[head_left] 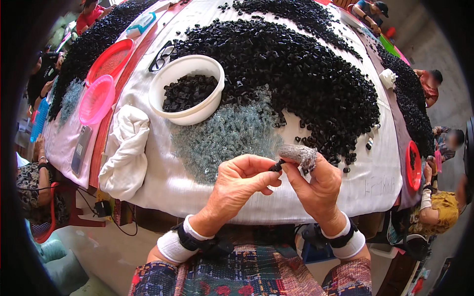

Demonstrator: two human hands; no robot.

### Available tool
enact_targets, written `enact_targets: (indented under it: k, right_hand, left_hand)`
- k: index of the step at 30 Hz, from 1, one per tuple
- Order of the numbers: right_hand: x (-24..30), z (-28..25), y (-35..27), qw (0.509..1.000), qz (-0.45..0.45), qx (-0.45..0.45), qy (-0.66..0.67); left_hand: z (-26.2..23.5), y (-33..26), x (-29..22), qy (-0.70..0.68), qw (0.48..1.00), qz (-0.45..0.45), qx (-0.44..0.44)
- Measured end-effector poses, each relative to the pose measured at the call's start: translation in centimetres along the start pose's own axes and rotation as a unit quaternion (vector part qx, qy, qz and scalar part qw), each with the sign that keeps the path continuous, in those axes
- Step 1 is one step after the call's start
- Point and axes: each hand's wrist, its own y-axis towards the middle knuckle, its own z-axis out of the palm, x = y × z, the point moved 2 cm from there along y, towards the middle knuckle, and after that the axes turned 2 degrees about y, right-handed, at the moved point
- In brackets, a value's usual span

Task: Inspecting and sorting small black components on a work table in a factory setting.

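Note:
My left hand (242,180) and my right hand (318,185) meet above the near part of the white-covered table. Between their fingertips they pinch a small black plastic piece (276,166); its exact kind is too small to tell. A grey knitted finger sleeve (297,154) covers a finger of my right hand. Just beyond my left hand lies a heap of small silvery coil springs (232,133). A broad pile of small black plastic parts (296,74) spreads behind and to the right of it. More black parts fill a white bowl (217,98) standing at the springs' far left edge.
Left of the bowl are a bunched white cloth (131,148) and eyeglasses (162,56). A phone (81,148), a pink basin (112,101) and a red basin (129,49) stand further left. Several people work around neighbouring tables. A red tray (417,172) sits at the right.

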Motion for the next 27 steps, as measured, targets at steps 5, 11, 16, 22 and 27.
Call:
enact_targets:
  k: [5, 11, 16, 22, 27]
  right_hand:
    - [0.1, 0.1, -0.4, 1.000, -0.002, 0.006, -0.027]
    - [-0.4, 0.6, -0.6, 0.999, 0.000, 0.005, -0.039]
    - [-0.8, 1.0, -1.0, 0.997, -0.016, 0.023, -0.074]
    - [-0.1, 1.2, -0.7, 0.992, -0.023, 0.059, -0.112]
    - [-0.6, 1.4, -0.9, 0.992, -0.019, 0.080, -0.096]
  left_hand:
    - [-0.1, 0.0, 0.2, 0.022, 1.000, -0.002, -0.010]
    - [-0.3, -0.1, 0.3, 0.055, 0.998, -0.005, -0.022]
    - [-0.5, 0.0, 0.4, 0.072, 0.996, -0.021, -0.041]
    - [-0.8, 0.2, 0.6, 0.087, 0.995, -0.022, -0.045]
    - [-1.3, 0.4, 0.8, 0.069, 0.996, -0.045, -0.034]
